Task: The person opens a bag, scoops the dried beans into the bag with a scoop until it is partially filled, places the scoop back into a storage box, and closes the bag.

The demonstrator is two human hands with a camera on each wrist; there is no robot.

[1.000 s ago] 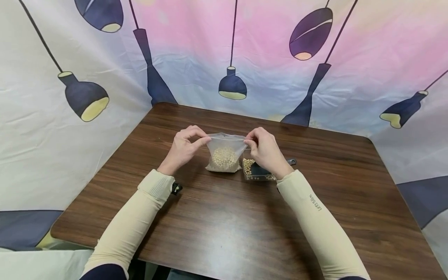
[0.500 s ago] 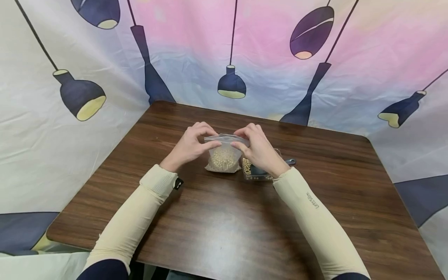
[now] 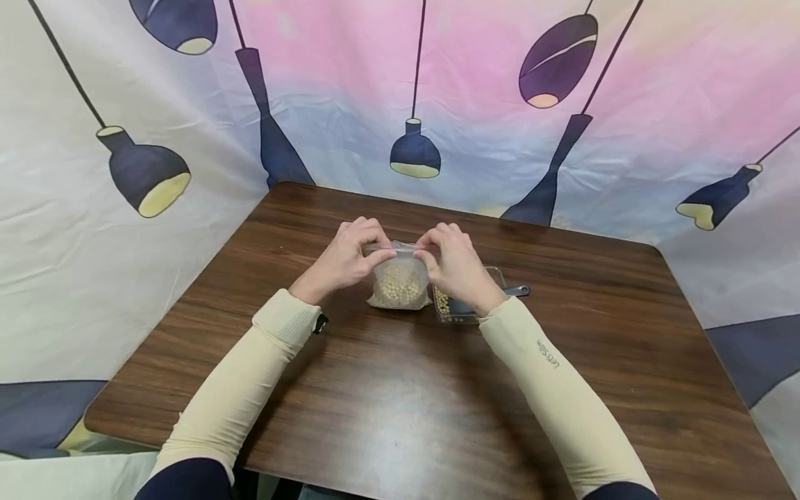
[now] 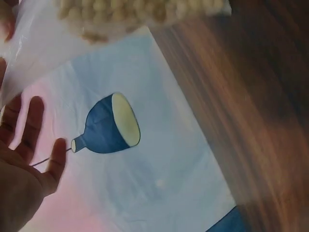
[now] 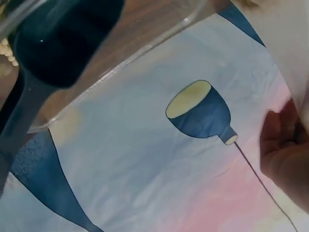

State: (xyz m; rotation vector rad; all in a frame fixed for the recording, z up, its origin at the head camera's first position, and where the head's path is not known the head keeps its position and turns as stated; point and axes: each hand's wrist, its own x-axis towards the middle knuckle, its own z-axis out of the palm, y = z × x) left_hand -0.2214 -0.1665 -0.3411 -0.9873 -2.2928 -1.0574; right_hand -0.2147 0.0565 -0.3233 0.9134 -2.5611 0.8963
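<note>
A clear zip bag (image 3: 401,283) partly filled with pale round beans stands upright on the table. My left hand (image 3: 352,255) pinches the left part of its top strip between thumb and fingers. On the other side my right hand (image 3: 455,262) pinches the strip too, the two hands a short gap apart. The left wrist view shows the beans (image 4: 140,10) low in the bag, with the left fingers at its top edge. Beside the bag, partly behind my right wrist, sits a clear plastic box (image 3: 442,316) of beans, and a dark scoop (image 3: 464,305) lies in it.
The scoop's handle (image 3: 517,290) sticks out over the box's right side. A brown wooden table (image 3: 375,389) lies under everything, backed by a hanging cloth (image 3: 350,104) printed with lamps.
Both hands have moved inward along the bag's top, from its outer corners toward the middle. The bag, box and scoop have stayed in place.
</note>
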